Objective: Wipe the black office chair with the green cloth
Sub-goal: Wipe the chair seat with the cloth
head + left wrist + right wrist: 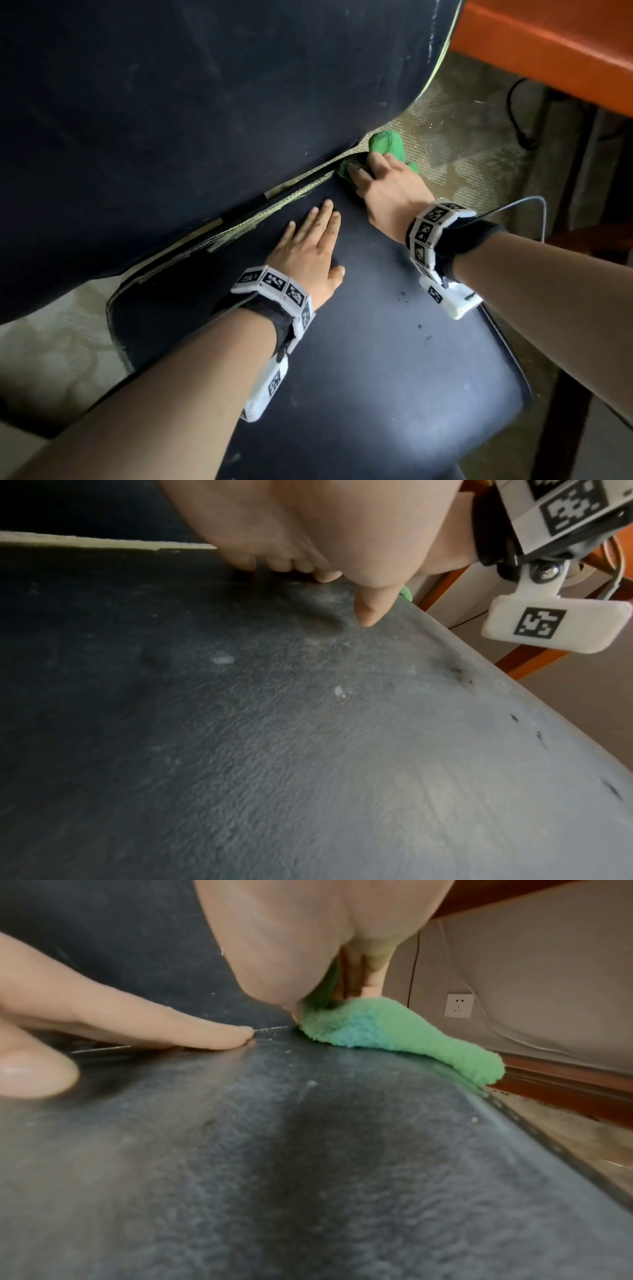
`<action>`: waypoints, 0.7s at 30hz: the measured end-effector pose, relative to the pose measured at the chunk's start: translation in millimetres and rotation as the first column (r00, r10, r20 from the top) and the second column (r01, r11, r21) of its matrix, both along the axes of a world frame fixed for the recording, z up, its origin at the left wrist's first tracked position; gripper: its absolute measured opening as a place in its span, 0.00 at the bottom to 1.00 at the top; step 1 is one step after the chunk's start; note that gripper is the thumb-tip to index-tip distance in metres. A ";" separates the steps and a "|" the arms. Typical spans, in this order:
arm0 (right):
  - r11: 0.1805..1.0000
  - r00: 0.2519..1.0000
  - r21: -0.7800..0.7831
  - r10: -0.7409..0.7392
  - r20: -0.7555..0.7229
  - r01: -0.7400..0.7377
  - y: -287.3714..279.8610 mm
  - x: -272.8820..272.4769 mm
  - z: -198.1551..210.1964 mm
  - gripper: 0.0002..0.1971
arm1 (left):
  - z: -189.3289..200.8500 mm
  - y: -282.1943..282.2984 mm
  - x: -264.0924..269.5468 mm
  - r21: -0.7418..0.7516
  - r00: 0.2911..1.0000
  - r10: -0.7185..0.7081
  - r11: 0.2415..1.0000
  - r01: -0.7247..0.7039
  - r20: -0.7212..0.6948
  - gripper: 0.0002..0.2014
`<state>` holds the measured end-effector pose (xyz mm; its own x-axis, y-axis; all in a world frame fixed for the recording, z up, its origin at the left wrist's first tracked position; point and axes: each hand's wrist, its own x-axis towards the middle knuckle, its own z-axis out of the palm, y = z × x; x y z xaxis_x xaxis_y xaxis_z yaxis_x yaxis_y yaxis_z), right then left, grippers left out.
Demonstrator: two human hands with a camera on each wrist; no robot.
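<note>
The black office chair fills the head view, with its backrest (171, 120) at the upper left and its dusty seat (376, 359) below. My left hand (318, 240) lies flat on the seat near the gap under the backrest, its fingers straight; the left wrist view shows its thumb (368, 612) touching the seat (274, 737). My right hand (373, 171) grips the fluffy green cloth (385, 145) and presses it on the seat's back right corner. In the right wrist view the cloth (394, 1039) hangs over the seat edge (479, 1110), beside the left hand's fingers (154, 1026).
An orange desk (548, 44) stands at the upper right, with dark cables (517, 116) on the carpet (462, 154) beneath it. A wooden leg (555, 428) is at the seat's right. A wall socket (459, 1005) sits low on the wall. Dark specks (419, 325) dot the seat.
</note>
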<state>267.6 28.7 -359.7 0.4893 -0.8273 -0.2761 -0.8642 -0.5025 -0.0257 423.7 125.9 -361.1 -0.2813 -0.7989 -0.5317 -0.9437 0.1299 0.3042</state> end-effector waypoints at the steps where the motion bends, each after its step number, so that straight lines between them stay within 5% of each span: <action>1: 1.000 1.000 0.002 0.018 0.002 -0.018 -0.4 -1.8 -0.8 0.25 | -0.3 2.5 0.1 0.007 1.000 -0.002 1.000 0.002 0.008 0.40; 4: 0.999 1.000 0.045 0.000 0.017 0.000 -2.3 1.2 -0.8 0.25 | -1.3 4.4 -0.8 0.007 1.000 0.002 1.000 -0.002 0.011 0.42; 10: 0.964 0.962 0.057 -0.264 0.063 0.261 2.8 19.8 -6.4 0.22 | -5.3 2.9 0.5 0.020 0.999 -0.021 1.000 0.021 0.029 0.43; 15: 0.988 0.984 0.099 -0.134 0.119 0.122 6.9 23.5 -15.9 0.22 | -6.9 2.0 3.6 0.030 0.999 -0.029 0.999 0.028 0.022 0.42; 21: 0.975 0.969 0.064 -0.219 0.113 0.213 4.6 18.9 -16.3 0.22 | -8.8 3.8 3.1 0.018 0.999 -0.031 0.999 0.030 0.024 0.42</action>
